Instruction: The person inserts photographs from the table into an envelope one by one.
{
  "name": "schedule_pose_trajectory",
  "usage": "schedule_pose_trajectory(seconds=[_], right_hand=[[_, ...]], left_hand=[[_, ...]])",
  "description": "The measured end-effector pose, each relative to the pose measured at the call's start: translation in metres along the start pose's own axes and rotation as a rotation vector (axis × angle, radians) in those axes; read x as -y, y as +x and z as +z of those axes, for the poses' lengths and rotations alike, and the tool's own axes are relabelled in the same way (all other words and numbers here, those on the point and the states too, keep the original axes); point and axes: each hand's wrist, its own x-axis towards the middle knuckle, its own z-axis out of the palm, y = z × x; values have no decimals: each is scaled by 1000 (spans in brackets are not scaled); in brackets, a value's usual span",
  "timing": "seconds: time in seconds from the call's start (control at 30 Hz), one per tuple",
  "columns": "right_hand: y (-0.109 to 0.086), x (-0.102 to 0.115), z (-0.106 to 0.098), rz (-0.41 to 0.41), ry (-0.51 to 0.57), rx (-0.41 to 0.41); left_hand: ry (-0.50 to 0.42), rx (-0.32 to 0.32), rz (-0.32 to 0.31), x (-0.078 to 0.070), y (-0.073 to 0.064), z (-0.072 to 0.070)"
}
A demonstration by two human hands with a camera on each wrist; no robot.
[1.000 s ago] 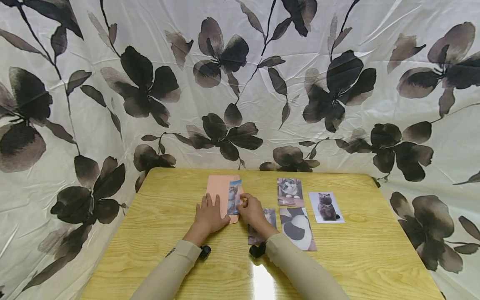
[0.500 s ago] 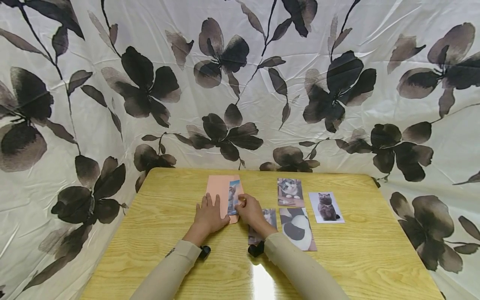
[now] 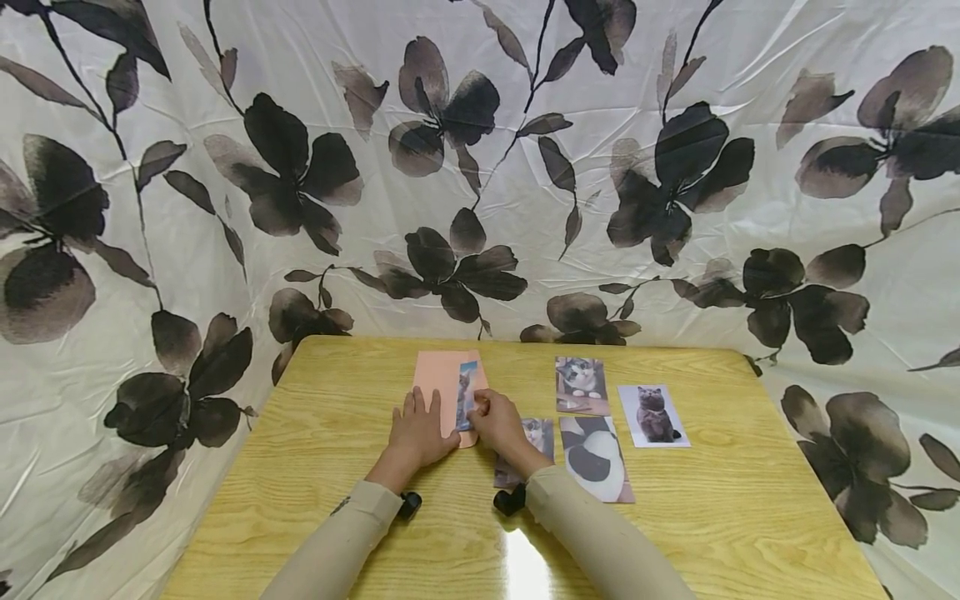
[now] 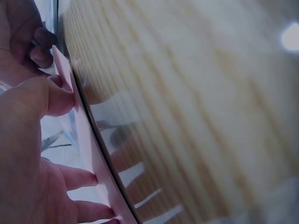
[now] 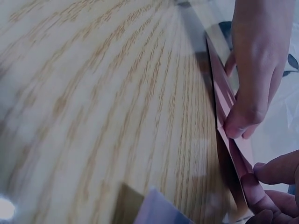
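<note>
A pink envelope [image 3: 435, 372] lies on the table in the head view. A kitten photo with a blue background [image 3: 468, 372] shows as a narrow strip along its right side, the rest hidden in the envelope. My left hand [image 3: 418, 432] rests on the envelope's left and lower part, fingers spread. The right hand [image 3: 499, 425] pinches the photo's right edge between thumb and curled fingers. In the left wrist view the left thumb and fingertips press the envelope [image 4: 86, 140] near its edge. Seen from the right wrist, the envelope [image 5: 222, 88] stays low against the tabletop.
Right of the hands lie a grey-and-white cat photo [image 3: 581, 385], a black-and-white animal photo [image 3: 596, 458] and a dark cat photo [image 3: 654, 415]. Another photo [image 3: 542, 433] is partly under my right forearm. A floral cloth [image 3: 480, 167] hangs behind the wooden table [image 3: 315, 400].
My right hand has moved slightly left, pushing the kitten photo further into the envelope, so its visible strip is narrower. The left hand has stayed in place.
</note>
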Motion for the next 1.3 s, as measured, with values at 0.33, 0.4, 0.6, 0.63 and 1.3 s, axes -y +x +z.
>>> schedule_pose_trajectory(seconds=[0.33,0.4,0.6,0.63,1.3], right_hand=[[2,1,4,-3,-8,8],[3,2,5,-1,-9,5],[4,3,6,-7,-4,6],[5,3,6,-8,-2,7],[6,8,9,16,-62,0]], left_hand=[[4,-15,10,1,1,3],[5,-19,11,1,1,3],[1,-22,13,1,1,3],[4,-24,14,1,1,3],[13,-13,3,1,1,2]])
